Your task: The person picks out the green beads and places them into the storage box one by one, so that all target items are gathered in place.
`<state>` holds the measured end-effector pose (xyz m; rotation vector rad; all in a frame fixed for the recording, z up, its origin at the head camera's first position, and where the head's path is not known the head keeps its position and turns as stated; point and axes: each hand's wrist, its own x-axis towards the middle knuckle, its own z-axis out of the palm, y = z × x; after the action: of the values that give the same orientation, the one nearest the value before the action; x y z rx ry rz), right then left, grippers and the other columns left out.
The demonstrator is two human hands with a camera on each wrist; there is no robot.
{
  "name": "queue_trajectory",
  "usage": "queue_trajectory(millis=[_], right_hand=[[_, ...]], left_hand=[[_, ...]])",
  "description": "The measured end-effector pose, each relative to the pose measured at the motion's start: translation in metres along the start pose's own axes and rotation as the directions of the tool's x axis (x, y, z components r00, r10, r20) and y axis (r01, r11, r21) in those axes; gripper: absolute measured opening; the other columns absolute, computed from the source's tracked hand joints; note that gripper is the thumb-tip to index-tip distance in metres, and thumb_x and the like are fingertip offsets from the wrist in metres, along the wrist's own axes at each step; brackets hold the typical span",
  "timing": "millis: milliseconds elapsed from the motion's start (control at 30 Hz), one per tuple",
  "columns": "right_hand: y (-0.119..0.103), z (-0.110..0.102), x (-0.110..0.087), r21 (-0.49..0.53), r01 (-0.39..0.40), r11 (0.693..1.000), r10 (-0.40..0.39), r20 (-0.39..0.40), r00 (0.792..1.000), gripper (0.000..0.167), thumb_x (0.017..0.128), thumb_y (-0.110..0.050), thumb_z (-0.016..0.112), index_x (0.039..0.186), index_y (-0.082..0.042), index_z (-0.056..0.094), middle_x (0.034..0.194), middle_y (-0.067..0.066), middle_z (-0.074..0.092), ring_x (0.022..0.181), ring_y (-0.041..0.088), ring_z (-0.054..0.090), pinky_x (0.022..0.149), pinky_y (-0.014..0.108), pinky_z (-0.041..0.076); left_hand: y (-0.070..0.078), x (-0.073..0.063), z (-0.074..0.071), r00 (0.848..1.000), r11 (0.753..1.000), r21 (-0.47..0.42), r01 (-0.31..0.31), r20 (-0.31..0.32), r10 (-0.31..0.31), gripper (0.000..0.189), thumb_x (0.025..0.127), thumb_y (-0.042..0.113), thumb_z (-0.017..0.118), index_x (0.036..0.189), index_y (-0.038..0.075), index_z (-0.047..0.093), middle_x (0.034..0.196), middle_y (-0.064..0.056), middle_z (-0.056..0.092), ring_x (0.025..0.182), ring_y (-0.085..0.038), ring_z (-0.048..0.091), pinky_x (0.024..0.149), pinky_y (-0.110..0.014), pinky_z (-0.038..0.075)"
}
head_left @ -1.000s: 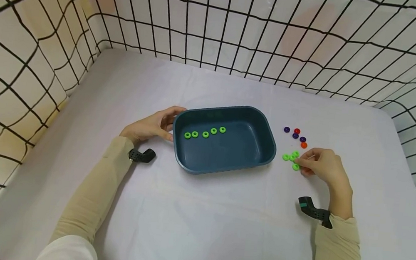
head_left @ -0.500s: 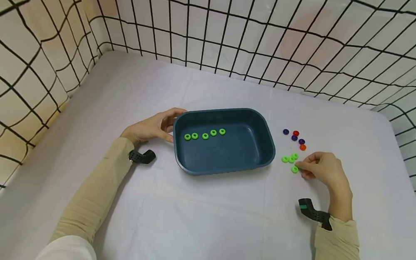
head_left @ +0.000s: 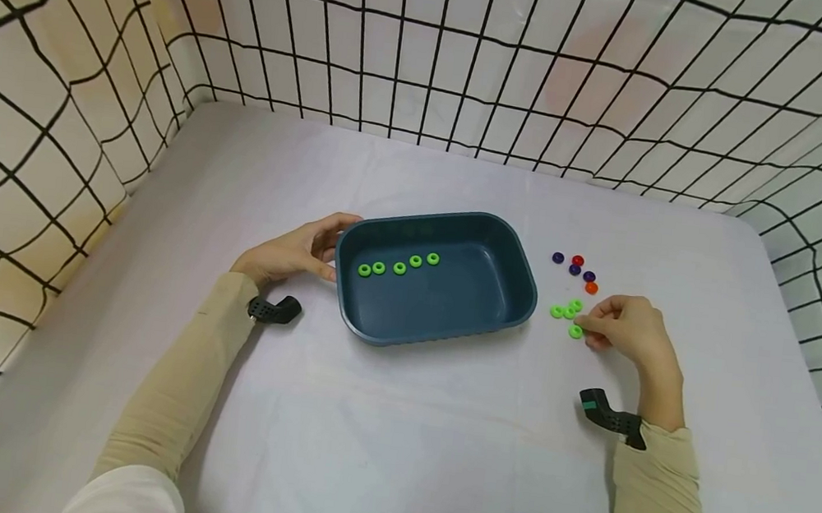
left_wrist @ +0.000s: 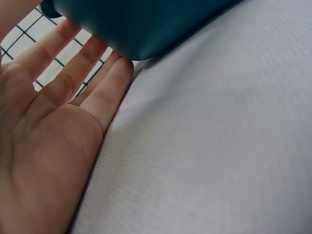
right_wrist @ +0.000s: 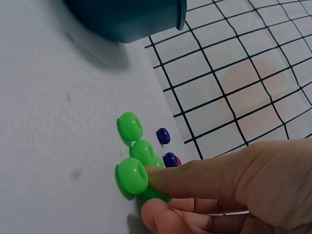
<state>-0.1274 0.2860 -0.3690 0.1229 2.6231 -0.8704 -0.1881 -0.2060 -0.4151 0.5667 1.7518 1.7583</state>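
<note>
A dark teal plastic tub [head_left: 443, 313] stands mid-table, with a row of several green rings [head_left: 400, 269] on its floor. At its left end my left hand [head_left: 288, 251] spreads thumb and fingers against the outer wall; the left wrist view shows nearly straight fingers [left_wrist: 109, 90] reaching the tub's corner. To the right of the tub, my right hand [head_left: 630, 327] is down at a cluster of loose green rings [head_left: 558, 311]. In the right wrist view its thumb and forefinger pinch a green ring [right_wrist: 155, 195], mostly hidden, right behind another green ring [right_wrist: 131, 176].
Just beyond the green cluster lie several small beads: purple ones [head_left: 558, 258], a red one [head_left: 577, 260] and an orange one [head_left: 591, 288]. A black wire grid [head_left: 438, 57] rises along the back and both sides of the white-covered table [head_left: 392, 453].
The head view has shifted slightly. Both hands, the tub and the rings keep nearly the same places relative to one another.
</note>
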Motion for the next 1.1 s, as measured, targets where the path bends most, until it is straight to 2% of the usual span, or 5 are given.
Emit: queue_trajectory(millis=[533,600,800,867,1100], right_hand=[[-0.0023,-0.0007,0.0004,0.034,-0.013,0.999,0.013,0.001,1.000,0.030,0.092,-0.021,0.071,0.097,0.007,0.060,0.065,0.000,0.068,0.060,0.013,0.067,0.067,0.023,0.048],[-0.0017,-0.0008,0.0000,0.035,-0.029,0.999,0.029,-0.005,1.000,0.030,0.091,-0.021,0.071,0.096,0.006,0.060,0.065,0.001,0.068,0.059,0.014,0.067,0.070,0.025,0.048],[0.0026,0.0011,-0.0020,0.032,-0.041,0.999,0.041,0.010,0.999,0.031,0.092,-0.023,0.070,0.099,0.006,0.060,0.066,0.001,0.069,0.061,0.015,0.068,0.086,0.045,0.048],[0.0029,0.0012,-0.0021,0.029,-0.038,0.999,0.038,0.009,0.999,0.032,0.091,-0.023,0.071,0.098,0.006,0.060,0.066,0.001,0.069,0.061,0.015,0.068,0.087,0.047,0.047],[-0.0021,0.0009,0.0002,0.004,-0.024,1.000,0.024,-0.016,1.000,0.031,0.090,-0.024,0.072,0.095,0.004,0.061,0.065,0.001,0.068,0.061,0.015,0.067,0.076,0.034,0.047]], left_hand=[[0.0016,-0.0008,0.0001,1.000,1.000,0.009,-0.009,0.001,0.009,0.086,0.073,-0.004,0.082,0.146,0.011,0.038,0.142,-0.009,0.047,0.129,-0.023,0.046,0.108,-0.026,0.041],[0.0014,-0.0002,0.0009,1.000,1.000,0.004,-0.004,-0.002,0.004,0.086,0.073,-0.004,0.082,0.146,0.012,0.039,0.142,-0.009,0.047,0.129,-0.023,0.047,0.107,-0.026,0.041],[-0.0016,0.0005,0.0034,1.000,1.000,-0.009,0.013,-0.007,-0.013,0.086,0.072,-0.005,0.081,0.145,0.013,0.040,0.142,-0.009,0.048,0.129,-0.025,0.047,0.109,-0.030,0.040],[-0.0024,0.0012,0.0033,1.000,1.000,-0.008,0.014,-0.006,-0.014,0.085,0.073,-0.005,0.081,0.145,0.013,0.040,0.142,-0.009,0.048,0.129,-0.024,0.047,0.109,-0.031,0.039],[0.0001,0.0000,0.0002,1.000,1.000,-0.002,0.005,-0.007,-0.005,0.085,0.073,-0.005,0.082,0.144,0.013,0.041,0.141,-0.010,0.049,0.129,-0.024,0.046,0.109,-0.029,0.039]])
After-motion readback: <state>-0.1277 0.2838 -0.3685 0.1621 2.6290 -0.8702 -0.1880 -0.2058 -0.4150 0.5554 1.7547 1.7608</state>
